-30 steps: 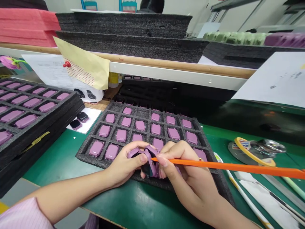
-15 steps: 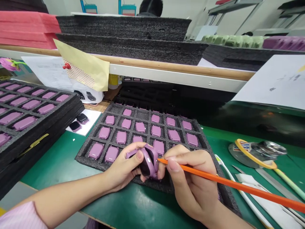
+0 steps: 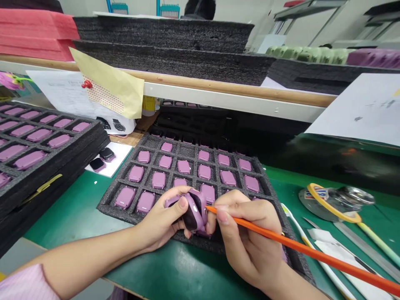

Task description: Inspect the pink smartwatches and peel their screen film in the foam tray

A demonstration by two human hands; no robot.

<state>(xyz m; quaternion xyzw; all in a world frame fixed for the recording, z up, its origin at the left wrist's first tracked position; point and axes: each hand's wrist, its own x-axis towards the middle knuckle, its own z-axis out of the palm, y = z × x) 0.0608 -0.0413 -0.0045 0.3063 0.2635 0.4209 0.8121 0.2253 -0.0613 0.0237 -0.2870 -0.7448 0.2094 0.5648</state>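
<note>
Left hand (image 3: 162,223) was closed, thumb and fingers clamping purple watch case (image 3: 193,208) on edge over foam tray's (image 3: 109,200) front rim; right hand (image 3: 250,237), just right, pinched orange stick (image 3: 312,252), tip touching case, shaft trailing toward bench's front-right.

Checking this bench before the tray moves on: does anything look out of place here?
One cell in the far row of the foam tray looks empty, a dark gap among the purple watch cases. Two dark-faced watches lie loose on a white sheet left of it, outside any tray.
</note>
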